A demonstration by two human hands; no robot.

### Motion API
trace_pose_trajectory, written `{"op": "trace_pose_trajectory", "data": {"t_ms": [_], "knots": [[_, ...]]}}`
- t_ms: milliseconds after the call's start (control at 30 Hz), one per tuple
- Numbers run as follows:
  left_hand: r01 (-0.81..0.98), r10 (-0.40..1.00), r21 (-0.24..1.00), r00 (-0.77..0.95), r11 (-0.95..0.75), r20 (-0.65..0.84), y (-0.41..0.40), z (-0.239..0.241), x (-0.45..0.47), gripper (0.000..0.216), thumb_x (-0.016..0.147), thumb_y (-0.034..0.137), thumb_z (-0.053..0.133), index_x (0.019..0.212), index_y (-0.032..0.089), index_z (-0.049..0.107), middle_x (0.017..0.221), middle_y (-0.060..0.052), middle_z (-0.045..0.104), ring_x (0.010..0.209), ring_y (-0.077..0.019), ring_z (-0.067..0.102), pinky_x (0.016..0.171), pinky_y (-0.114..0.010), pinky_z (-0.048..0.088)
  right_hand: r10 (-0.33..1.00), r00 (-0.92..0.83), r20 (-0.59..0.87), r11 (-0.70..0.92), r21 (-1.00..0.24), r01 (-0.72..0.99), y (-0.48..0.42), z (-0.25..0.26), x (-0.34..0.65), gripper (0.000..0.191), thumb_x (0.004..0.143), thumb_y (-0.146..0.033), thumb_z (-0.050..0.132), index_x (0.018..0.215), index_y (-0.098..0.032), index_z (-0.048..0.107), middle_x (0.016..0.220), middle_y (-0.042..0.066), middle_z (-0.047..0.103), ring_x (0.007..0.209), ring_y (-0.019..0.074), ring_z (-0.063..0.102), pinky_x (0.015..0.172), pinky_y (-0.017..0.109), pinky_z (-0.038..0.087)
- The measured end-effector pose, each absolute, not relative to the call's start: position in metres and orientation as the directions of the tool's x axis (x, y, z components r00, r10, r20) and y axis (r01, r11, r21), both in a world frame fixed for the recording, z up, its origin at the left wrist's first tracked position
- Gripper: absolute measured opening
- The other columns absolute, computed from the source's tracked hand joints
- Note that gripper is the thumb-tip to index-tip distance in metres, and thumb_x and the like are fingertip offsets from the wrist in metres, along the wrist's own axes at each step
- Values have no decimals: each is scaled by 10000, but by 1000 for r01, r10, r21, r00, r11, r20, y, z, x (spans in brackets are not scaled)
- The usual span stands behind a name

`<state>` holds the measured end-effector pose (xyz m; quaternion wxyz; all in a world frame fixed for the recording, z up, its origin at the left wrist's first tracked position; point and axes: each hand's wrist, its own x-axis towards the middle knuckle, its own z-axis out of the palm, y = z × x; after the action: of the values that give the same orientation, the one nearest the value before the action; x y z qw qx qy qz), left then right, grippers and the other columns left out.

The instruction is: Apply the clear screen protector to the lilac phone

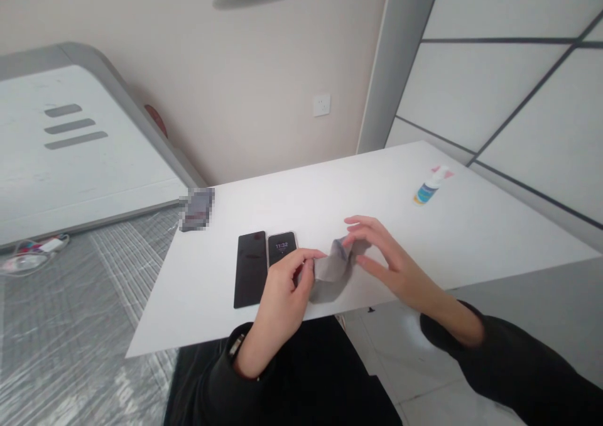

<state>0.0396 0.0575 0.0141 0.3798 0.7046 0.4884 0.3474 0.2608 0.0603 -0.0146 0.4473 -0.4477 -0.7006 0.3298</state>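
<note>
A small grey cloth [330, 270] is stretched between my two hands, just above the near edge of the white table [377, 187]. My left hand [288, 288] pinches its left end between thumb and fingers. On the other side my right hand [384, 256] has the bunched, creased end between its thumb and fingertips, with the fingers somewhat spread. Next to my left hand lies a phone [281, 244] with a lit clock on its screen, its lower part hidden by the hand. A larger dark tablet [250, 269] lies to the left of the phone.
A white spray bottle [427, 190] with a blue label is toward the table's right rear. At the left rear corner is a blurred-out dark item [198, 209]. A wall socket [321, 105] is behind the table, and a plastic-covered surface [94, 313] adjoins its left side.
</note>
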Motion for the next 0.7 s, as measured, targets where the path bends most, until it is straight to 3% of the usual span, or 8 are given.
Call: {"op": "trace_pose_trajectory", "data": {"t_ms": [67,100,167,233,300,467,567,700], "knots": [[370,957,919,288,-137,27,54,16,41,312,993,311,436,1012,182,719,793,-11,673,624,-129,498,587,-242,388,869,-270,415,494,-760,422,43,-12,248,293,899,-371,701,1163,-252,652,1431,135,552,1380,319,485,1126,505,434],[342,955,934,296,-98,-8,52,17,41,313,995,331,438,1012,183,714,820,-16,680,649,-134,514,603,-244,400,846,-293,444,532,-720,445,37,-12,242,360,878,-393,745,1190,-245,640,1399,145,582,1331,319,536,1095,495,472],[301,946,952,322,-58,-44,47,19,40,308,996,353,451,1004,186,710,881,-28,698,729,-152,560,658,-250,429,812,-300,501,583,-673,455,27,-13,235,302,892,-334,733,1159,-229,639,1230,133,686,1148,285,658,979,437,561],[283,930,958,365,-55,-55,41,22,38,314,1006,371,457,1011,195,716,922,-32,713,803,-168,594,713,-258,449,795,-278,539,604,-661,445,23,-15,234,145,935,-207,626,1076,-225,655,1031,84,752,939,229,727,846,354,605],[278,908,957,416,-76,-49,35,25,34,318,1017,399,469,1057,210,722,973,-31,730,870,-180,620,777,-267,461,798,-266,541,600,-667,442,20,-16,237,173,940,-126,552,1013,-228,672,919,41,781,811,190,747,762,294,606],[411,841,897,534,-165,-90,15,32,23,300,864,382,766,1131,255,713,1073,2,748,945,-194,665,838,-266,462,847,-311,431,530,-732,428,10,-4,243,216,990,-164,472,959,-222,677,791,-3,754,668,140,711,616,232,542],[534,851,816,514,-224,-103,4,31,18,281,890,258,714,1167,251,674,1070,5,758,918,-187,685,824,-267,460,854,-345,390,516,-721,463,3,1,242,231,991,-168,421,898,-227,625,670,-33,659,541,124,607,515,235,452],[583,859,778,498,-234,-115,-6,30,13,136,936,232,620,1062,247,670,838,38,730,675,-142,621,645,-241,420,832,-412,372,537,-727,428,-1,2,240,146,964,-177,458,935,-235,589,710,-31,644,550,126,583,537,246,447]]}}
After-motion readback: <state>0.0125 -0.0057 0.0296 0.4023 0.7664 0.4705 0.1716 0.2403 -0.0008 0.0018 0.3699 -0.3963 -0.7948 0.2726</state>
